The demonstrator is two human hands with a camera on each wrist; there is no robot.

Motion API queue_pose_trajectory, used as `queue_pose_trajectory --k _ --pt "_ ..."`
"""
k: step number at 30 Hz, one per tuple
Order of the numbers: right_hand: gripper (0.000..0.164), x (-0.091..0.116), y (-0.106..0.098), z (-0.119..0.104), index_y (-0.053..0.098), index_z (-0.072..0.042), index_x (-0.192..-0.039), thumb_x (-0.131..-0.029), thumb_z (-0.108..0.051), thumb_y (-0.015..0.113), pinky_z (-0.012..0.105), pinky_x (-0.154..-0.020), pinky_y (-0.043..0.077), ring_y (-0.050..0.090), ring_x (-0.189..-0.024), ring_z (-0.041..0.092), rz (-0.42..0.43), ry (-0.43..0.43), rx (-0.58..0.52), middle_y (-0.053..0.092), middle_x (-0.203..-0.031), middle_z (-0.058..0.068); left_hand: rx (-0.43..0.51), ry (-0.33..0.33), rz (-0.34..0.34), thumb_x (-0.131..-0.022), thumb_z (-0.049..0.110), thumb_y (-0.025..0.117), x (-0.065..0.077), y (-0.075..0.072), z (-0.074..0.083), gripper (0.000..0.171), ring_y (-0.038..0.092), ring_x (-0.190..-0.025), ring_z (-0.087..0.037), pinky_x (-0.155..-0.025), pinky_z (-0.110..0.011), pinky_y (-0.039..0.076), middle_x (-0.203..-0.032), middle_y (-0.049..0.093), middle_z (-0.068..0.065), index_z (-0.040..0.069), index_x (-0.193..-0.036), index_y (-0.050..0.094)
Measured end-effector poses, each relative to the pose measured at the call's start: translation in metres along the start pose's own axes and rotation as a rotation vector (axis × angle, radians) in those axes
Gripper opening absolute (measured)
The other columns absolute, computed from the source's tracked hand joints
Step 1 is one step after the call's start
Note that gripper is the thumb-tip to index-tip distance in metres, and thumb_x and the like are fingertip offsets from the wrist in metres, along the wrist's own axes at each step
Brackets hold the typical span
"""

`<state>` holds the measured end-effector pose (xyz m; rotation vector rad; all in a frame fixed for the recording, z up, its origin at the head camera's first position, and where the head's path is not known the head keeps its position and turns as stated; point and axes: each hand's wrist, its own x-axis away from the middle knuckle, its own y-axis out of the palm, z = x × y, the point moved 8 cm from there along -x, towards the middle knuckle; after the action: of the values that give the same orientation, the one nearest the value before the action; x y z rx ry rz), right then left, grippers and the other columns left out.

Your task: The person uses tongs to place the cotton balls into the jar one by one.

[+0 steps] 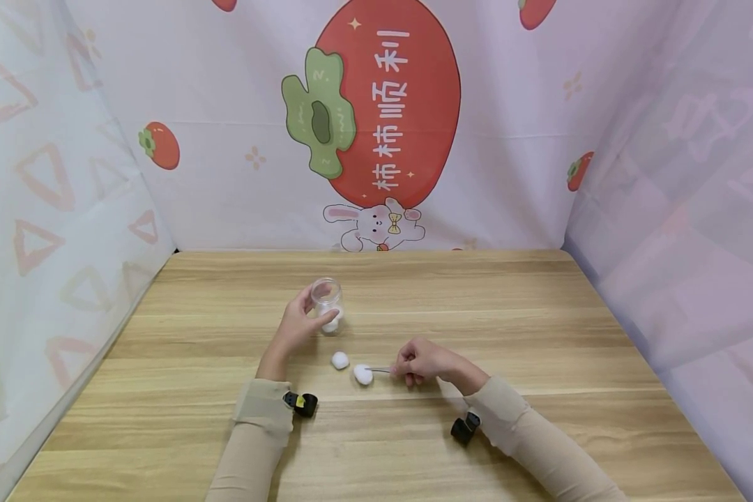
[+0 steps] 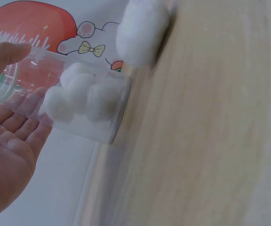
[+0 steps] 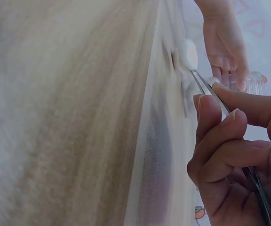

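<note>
My left hand [image 1: 298,324] grips a clear jar [image 1: 328,305], thumb on one side and fingers round the other. Several white cotton balls [image 2: 79,92] lie at the bottom of the jar, whose open mouth shows no lid. My right hand [image 1: 425,360] pinches a pair of metal tweezers [image 3: 219,100] between thumb and fingers. The tweezers' tips are at a cotton ball [image 1: 363,375], and the right wrist view shows them against its lower end. Another cotton ball [image 1: 340,360] sits on the table, just to the left and a little farther back.
The wood-grain table [image 1: 539,314] reaches back to a printed cloth [image 1: 226,188] with persimmons and a rabbit. Cloth walls also rise at the left and right sides. Each wrist carries a small black camera [image 1: 306,405] on a strap.
</note>
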<state>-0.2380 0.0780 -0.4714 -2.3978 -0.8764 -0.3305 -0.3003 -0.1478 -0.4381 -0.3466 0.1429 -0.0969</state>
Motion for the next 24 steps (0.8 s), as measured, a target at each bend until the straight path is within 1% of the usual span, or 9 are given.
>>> queue_pose_trajectory --k 6,10,16,21,24 --pt "0.020 0.000 0.000 -0.001 0.065 0.004 -0.077 -0.090 -0.011 0.064 0.014 -0.046 0.037 0.046 -0.047 0.004 0.004 -0.008 -0.001 0.053 -0.051 -0.006 0.003 -0.050 -0.027 -0.084 0.018 0.074 -0.002 0.001 -0.005 0.075 0.038 -0.142 -0.038 -0.122 -0.048 0.031 -0.149 0.043 -0.023 0.002 -0.146 0.035" --pt "0.020 0.001 -0.003 -0.004 0.066 0.006 -0.081 -0.092 -0.010 0.061 0.015 -0.047 0.037 0.046 -0.049 0.005 0.007 -0.009 -0.004 0.054 -0.053 -0.005 0.004 -0.058 -0.031 -0.085 0.017 0.074 -0.002 0.001 -0.005 0.075 0.038 -0.142 -0.037 -0.122 -0.046 0.031 -0.149 0.043 -0.022 0.002 -0.146 0.035" --pt "0.022 0.005 -0.010 -0.011 0.064 0.008 -0.082 -0.092 -0.011 0.060 0.017 -0.048 0.037 0.046 -0.051 0.007 0.027 -0.018 -0.026 0.054 -0.056 -0.003 0.013 -0.062 -0.033 -0.085 0.017 0.074 -0.001 0.001 -0.003 0.074 0.037 -0.143 -0.037 -0.123 -0.046 0.030 -0.150 0.042 -0.022 0.002 -0.146 0.035" --pt "0.027 0.007 -0.016 -0.018 0.062 0.013 -0.086 -0.093 -0.012 0.060 0.016 -0.047 0.032 0.043 -0.052 0.007 0.027 -0.042 -0.060 0.054 -0.059 -0.001 0.021 -0.055 -0.035 -0.085 0.016 0.073 -0.001 0.001 -0.002 0.073 0.037 -0.143 -0.038 -0.123 -0.047 0.029 -0.149 0.043 -0.023 0.001 -0.145 0.036" --pt "0.027 0.008 -0.019 -0.022 0.061 0.015 -0.087 -0.092 -0.012 0.061 0.015 -0.045 0.031 0.043 -0.052 0.006 0.039 -0.053 -0.070 0.054 -0.059 -0.001 0.025 -0.054 -0.034 -0.084 0.016 0.074 -0.001 0.001 -0.002 0.072 0.038 -0.143 -0.037 -0.123 -0.046 0.029 -0.148 0.044 -0.022 0.002 -0.145 0.037"
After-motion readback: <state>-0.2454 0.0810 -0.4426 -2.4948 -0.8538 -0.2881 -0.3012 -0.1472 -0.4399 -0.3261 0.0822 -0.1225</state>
